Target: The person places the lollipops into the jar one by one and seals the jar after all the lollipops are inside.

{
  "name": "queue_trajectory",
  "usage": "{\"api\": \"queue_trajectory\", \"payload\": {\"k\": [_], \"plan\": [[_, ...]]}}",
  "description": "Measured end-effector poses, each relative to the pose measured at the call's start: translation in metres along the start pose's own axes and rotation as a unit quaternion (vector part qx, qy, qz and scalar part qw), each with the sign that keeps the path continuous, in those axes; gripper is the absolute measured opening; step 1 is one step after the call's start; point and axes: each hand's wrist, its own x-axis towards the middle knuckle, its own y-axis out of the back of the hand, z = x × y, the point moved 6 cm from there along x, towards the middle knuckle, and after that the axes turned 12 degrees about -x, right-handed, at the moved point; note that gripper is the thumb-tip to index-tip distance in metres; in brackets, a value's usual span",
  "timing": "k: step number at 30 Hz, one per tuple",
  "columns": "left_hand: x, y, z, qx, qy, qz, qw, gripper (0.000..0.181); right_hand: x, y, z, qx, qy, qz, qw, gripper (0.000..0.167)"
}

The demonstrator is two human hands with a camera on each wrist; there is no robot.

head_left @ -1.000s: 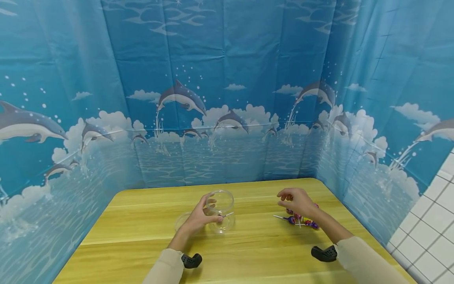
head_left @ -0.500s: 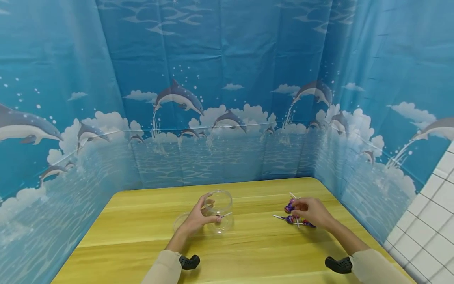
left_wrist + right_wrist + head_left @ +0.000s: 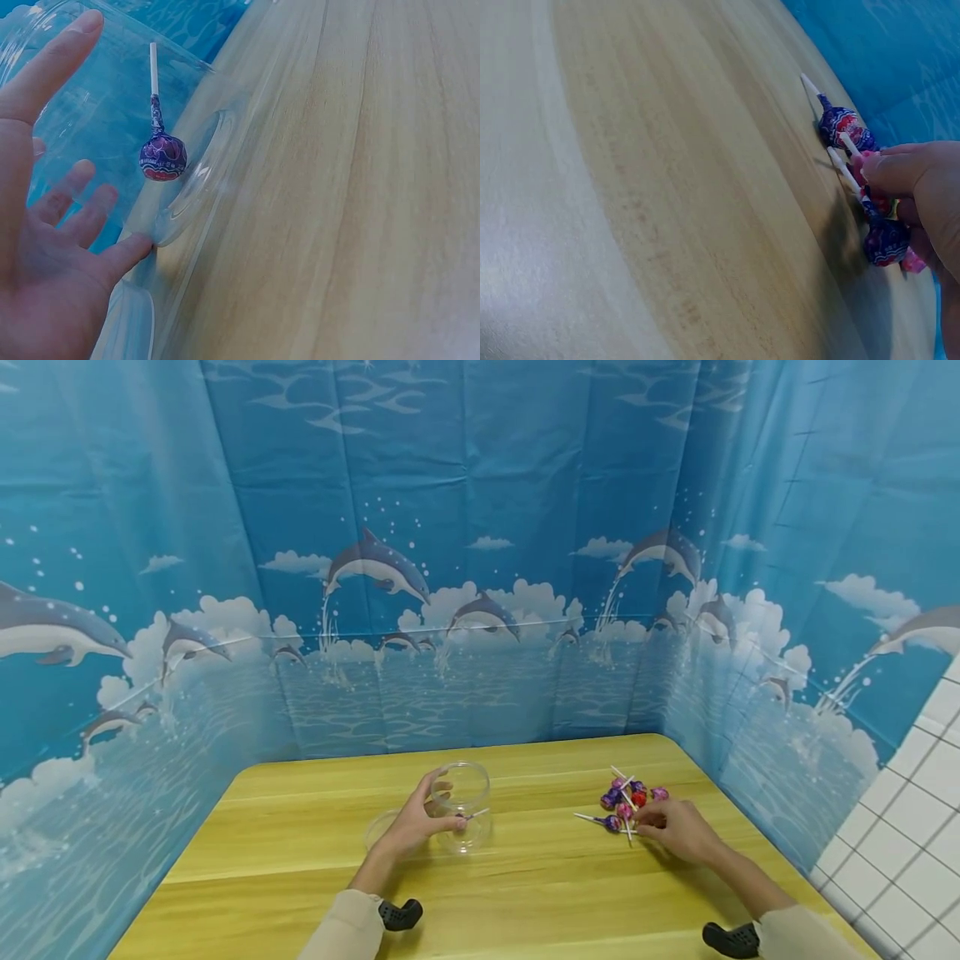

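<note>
Two hands are over the wooden table (image 3: 525, 881) — the left hand (image 3: 417, 823) curves round a clear jar (image 3: 481, 792), fingers parted, while the right hand (image 3: 678, 828) bends its fingers at the edge of some loose lollipops (image 3: 624, 811). Whether those fingertips pinch one I cannot tell; the hand covers the spot. The jar stands upright, rim facing up, and holds a purple-wrapped lollipop (image 3: 163, 157) (its white stick points right in the head view). A clear round piece (image 3: 377, 833) lies just left of the jar, partly behind the left hand. Purple, pink and red, the loose lollipops sit well apart from the jar, to its right. Yellowish grain runs across the table; beyond hangs a blue curtain (image 3: 480, 702) printed with leaping dolphins — white tiles (image 3: 903, 827) show at far right.
</note>
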Motion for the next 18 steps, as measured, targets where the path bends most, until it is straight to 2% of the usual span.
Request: {"api": "queue_trajectory", "payload": {"k": [7, 13, 18], "plan": [[0.000, 0.000, 0.001, -0.003, -0.001, 0.002, 1.0000, 0.092, 0.005, -0.006, -0.006, -0.053, 0.037, -0.025, 0.9976, 0.009], [-0.001, -0.002, 0.002, -0.003, 0.001, -0.002, 1.0000, 0.091, 0.007, -0.010, -0.015, -0.108, 0.100, -0.036, 0.9886, 0.011], [0.000, -0.001, 0.001, -0.005, 0.001, -0.003, 1.0000, 0.091, 0.010, -0.011, -0.019, -0.126, 0.120, -0.045, 0.9836, 0.016]]}}
